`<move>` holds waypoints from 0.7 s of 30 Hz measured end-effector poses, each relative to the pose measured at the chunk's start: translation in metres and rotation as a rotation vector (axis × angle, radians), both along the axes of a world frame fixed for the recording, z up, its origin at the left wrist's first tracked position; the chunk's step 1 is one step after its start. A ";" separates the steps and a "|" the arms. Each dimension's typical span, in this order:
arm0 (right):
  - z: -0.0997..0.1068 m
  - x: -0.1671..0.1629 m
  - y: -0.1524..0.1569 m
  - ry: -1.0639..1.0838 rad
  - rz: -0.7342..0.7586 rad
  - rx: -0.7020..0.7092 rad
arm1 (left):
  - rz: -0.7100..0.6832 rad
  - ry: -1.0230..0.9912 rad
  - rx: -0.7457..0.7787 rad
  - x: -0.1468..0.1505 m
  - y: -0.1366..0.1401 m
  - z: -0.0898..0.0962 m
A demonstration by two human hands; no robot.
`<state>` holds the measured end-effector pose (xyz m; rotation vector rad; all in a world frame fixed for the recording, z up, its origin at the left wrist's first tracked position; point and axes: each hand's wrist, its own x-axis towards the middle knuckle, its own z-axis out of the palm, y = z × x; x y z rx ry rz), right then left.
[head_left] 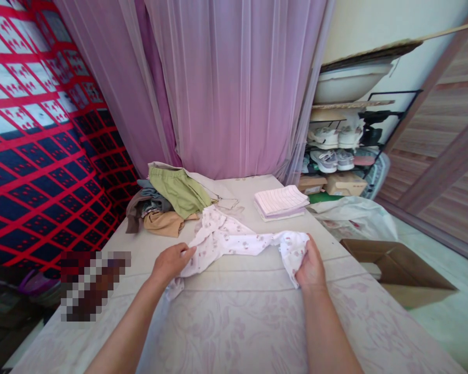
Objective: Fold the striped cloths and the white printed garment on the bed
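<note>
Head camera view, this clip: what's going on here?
A person holds a white cotton-looking garment with a small scattered print stretched out over a pale, floral-patterned padded surface. The left hand grips one part of it, and the right hand grips the bunched other end. Beyond it, to the left, lies a loose heap of green, tan and dark clothes; to the right sits a neatly folded, striped white-and-lilac cloth stack.

Behind the garment (210,245) on the mattress (237,322), clothes (179,190) lie left, stacked cloth (281,201) right.
</note>
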<state>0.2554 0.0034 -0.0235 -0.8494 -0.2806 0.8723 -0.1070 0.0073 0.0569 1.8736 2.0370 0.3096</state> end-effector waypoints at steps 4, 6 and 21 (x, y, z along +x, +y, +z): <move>0.005 -0.007 -0.004 -0.119 0.071 -0.018 | -0.055 0.156 0.248 0.023 0.037 0.004; 0.006 -0.008 -0.005 -0.136 0.076 -0.027 | -0.172 0.178 0.264 0.037 0.058 -0.002; -0.005 -0.010 0.004 -0.137 0.032 -0.120 | 0.101 -0.355 0.171 0.033 0.126 -0.015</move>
